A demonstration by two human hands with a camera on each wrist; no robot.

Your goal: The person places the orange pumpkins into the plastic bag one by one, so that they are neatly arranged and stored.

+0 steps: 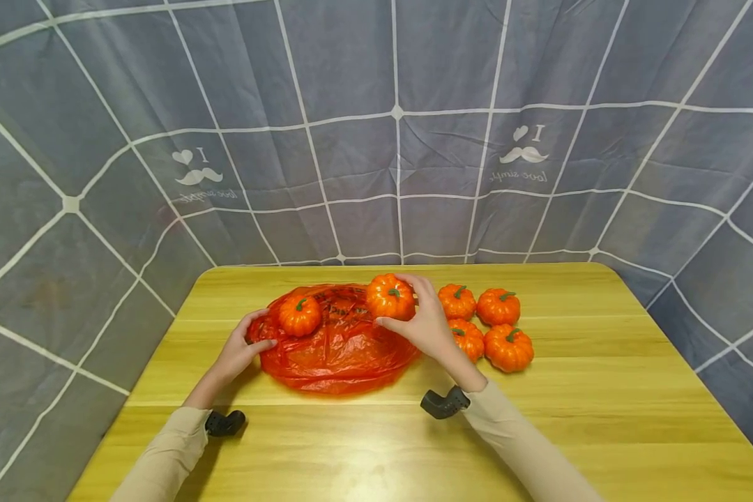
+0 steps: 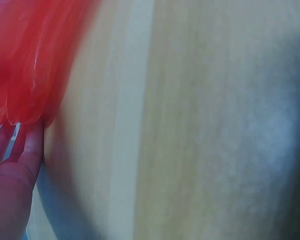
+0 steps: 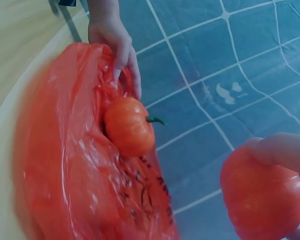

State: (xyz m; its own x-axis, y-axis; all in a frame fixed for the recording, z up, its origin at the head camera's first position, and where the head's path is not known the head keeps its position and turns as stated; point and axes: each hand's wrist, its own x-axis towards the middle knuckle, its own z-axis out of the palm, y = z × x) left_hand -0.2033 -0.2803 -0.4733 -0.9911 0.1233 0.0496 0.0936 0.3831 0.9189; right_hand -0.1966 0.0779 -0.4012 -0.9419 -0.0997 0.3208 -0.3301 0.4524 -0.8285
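A red plastic bag with dark printing lies spread on the table. My left hand pinches its left edge between thumb and fingers; in the left wrist view the fingertips go under the red film. On the bag's left part sits a small orange pumpkin with a green stem. Over the bag's right end, my right hand grips a second small pumpkin, thumb on one side and fingers on the other. The right wrist view shows this held pumpkin apart from the bag.
Several more orange pumpkins, among them a front one and a back one, stand grouped right of the bag. The wooden table ends at a grey curtain with white lines. Black wrist mounts sit on both forearms.
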